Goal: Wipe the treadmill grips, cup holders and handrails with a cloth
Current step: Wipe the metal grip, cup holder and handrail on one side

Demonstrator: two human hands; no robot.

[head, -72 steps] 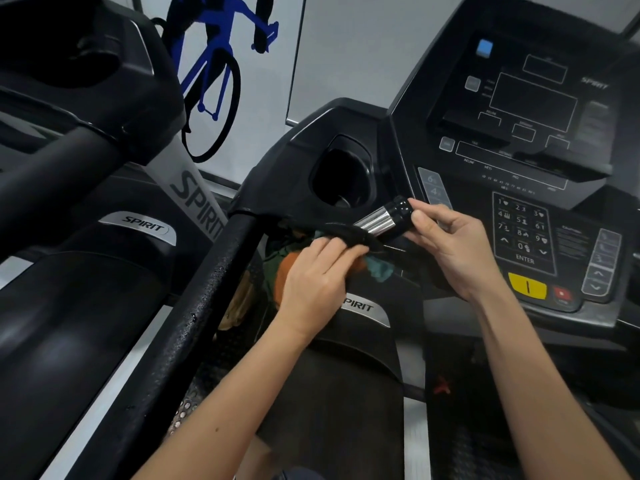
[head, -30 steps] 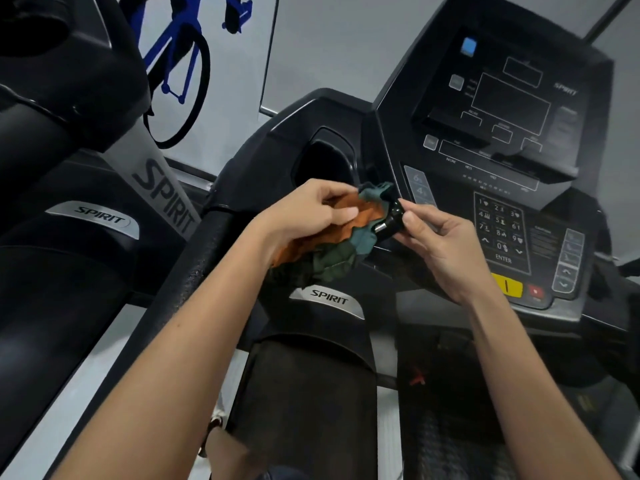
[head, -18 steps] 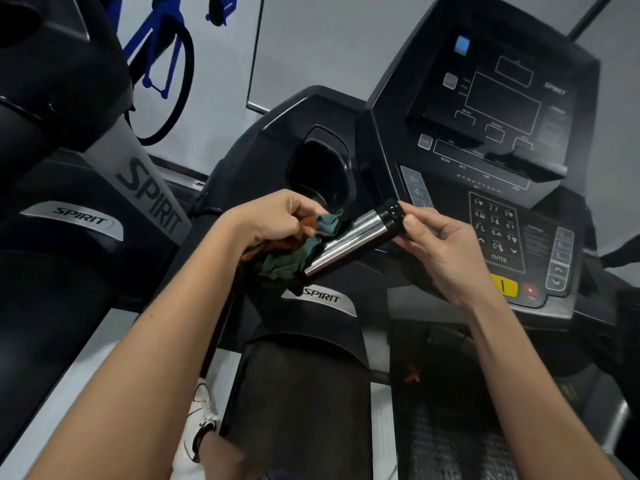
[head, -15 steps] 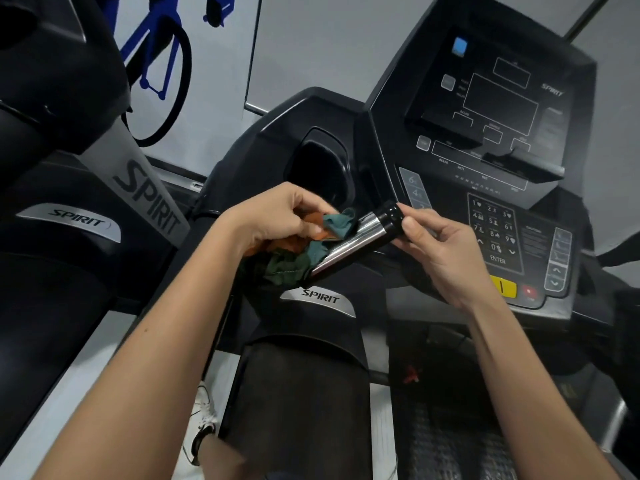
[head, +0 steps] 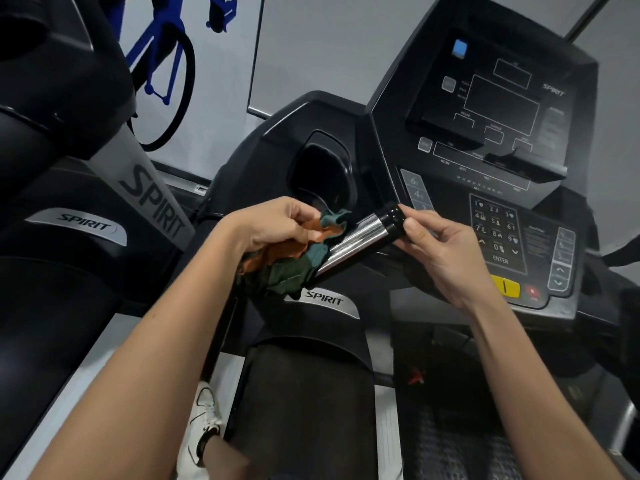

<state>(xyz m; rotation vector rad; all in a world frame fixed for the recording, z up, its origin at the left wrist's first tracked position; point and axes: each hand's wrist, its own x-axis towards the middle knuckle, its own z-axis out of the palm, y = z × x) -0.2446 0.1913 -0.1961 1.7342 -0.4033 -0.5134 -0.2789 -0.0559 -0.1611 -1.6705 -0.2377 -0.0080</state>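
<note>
Cloth (head: 291, 268) is sliding back down the chrome grip (head: 356, 240), bunched in the left hand (head: 277, 223). Grip is slanting up-right; right hand (head: 446, 251) is pinching its tip.

A gym room with a pale grey wall (head: 329, 39).
High up and left of the left hand (head: 273, 226), a blue bike picture (head: 166, 64) is on the wall. Another black machine (head: 69, 237) stands far to that hand's left, with a pale strip (head: 86, 358) low beside it.

Our left forearm (head: 138, 358) and right forearm (head: 519, 375) are bare up to the left hand (head: 277, 226) and right hand (head: 446, 251). Lower down we wear a white laced shoe (head: 204, 424) with dark trim.
</note>
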